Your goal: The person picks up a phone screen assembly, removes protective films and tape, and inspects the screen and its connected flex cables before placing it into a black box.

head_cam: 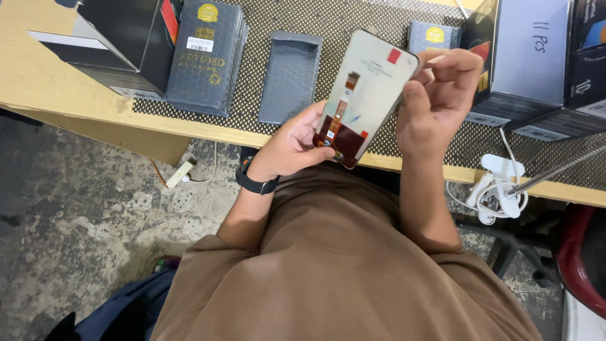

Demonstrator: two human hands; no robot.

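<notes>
I hold a phone display panel (366, 88) with its pale grey back toward me, a brown flex cable running down it and a small red tab near its top corner. My left hand (293, 145), with a black watch on the wrist, grips the panel's lower end. My right hand (437, 101) pinches the panel's upper right edge between thumb and fingers. The panel is tilted above the front edge of the wooden desk (57, 88).
A dotted mat (297, 16) covers the desk. On it lie a grey foam pouch (291, 76), a stack of dark sleeves (208, 57) and black boxes (120, 44) at left, and more boxes (536, 63) at right. A white lamp clamp (502, 183) grips the desk edge. Concrete floor lies below.
</notes>
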